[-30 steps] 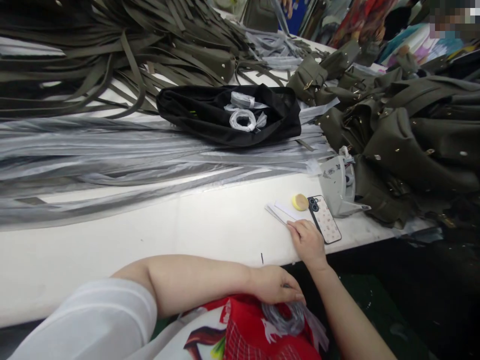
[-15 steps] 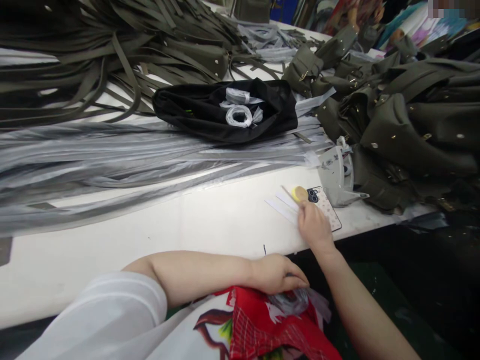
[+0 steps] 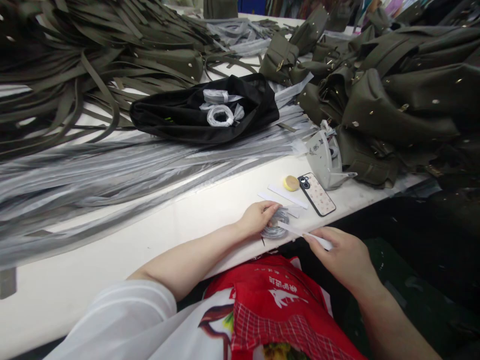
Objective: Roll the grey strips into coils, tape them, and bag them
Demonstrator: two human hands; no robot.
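My left hand (image 3: 258, 219) rests on the white table (image 3: 210, 215) near its front edge, fingers closed round a coil of grey strap (image 3: 276, 225). My right hand (image 3: 343, 257) hovers just off the table edge and pinches a narrow white strip (image 3: 304, 234) that runs from the coil. Two more white strips (image 3: 287, 196) lie on the table beyond the hands, beside a small yellow round object (image 3: 291, 183) and a phone (image 3: 317, 194) in a patterned case.
Long grey straps (image 3: 112, 170) stretch across the table's left and middle. A black bag (image 3: 198, 107) holds wrapped coils. Olive straps (image 3: 75, 55) pile at the back left, olive bags (image 3: 393, 100) at the right. A red bag (image 3: 277, 305) sits on my lap.
My left hand rose from my lap onto the table with the grey coil. My right hand left the strips by the phone and drew back with one white strip.
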